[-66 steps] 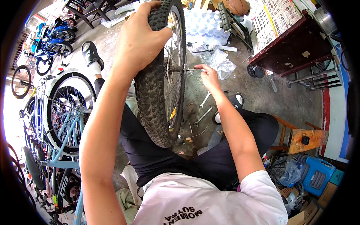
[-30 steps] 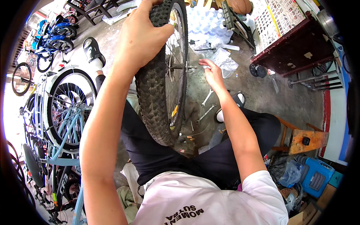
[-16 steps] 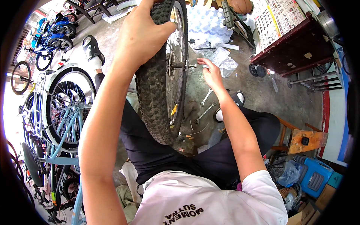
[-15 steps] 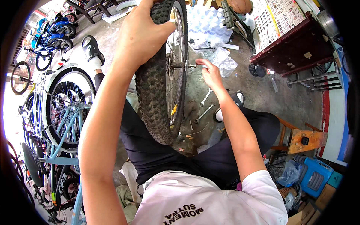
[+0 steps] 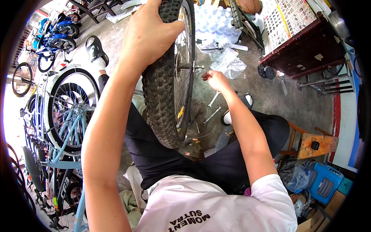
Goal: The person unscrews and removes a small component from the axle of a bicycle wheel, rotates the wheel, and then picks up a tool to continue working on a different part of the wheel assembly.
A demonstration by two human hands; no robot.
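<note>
A bicycle wheel (image 5: 159, 98) with a knobby black tyre stands upright between my knees. My left hand (image 5: 147, 38) is closed over the upper part of the tyre, thumb on the side nearer the rim. From the hub a threaded axle end (image 5: 199, 67) sticks out to the right. Just below and right of it, apart from the axle, is my right hand (image 5: 217, 80). Its fingers are curled together, and anything between them is too small to make out. Two wrenches, one upper (image 5: 213, 99) and one lower (image 5: 211, 116), lie on the floor below that hand.
Parked bicycles (image 5: 63, 116) crowd the left side. Wrapped bottles (image 5: 216, 25) and a clear plastic bag (image 5: 231, 63) lie beyond the wheel. A dark red cabinet (image 5: 301, 48) is at the far right, with a wooden stool (image 5: 317, 145) and a blue case (image 5: 325, 181) nearer.
My right hand has drawn back from the axle end, downward and to the right, and its fingers have curled in. The left hand keeps its hold, with the wheel shifted very slightly.
</note>
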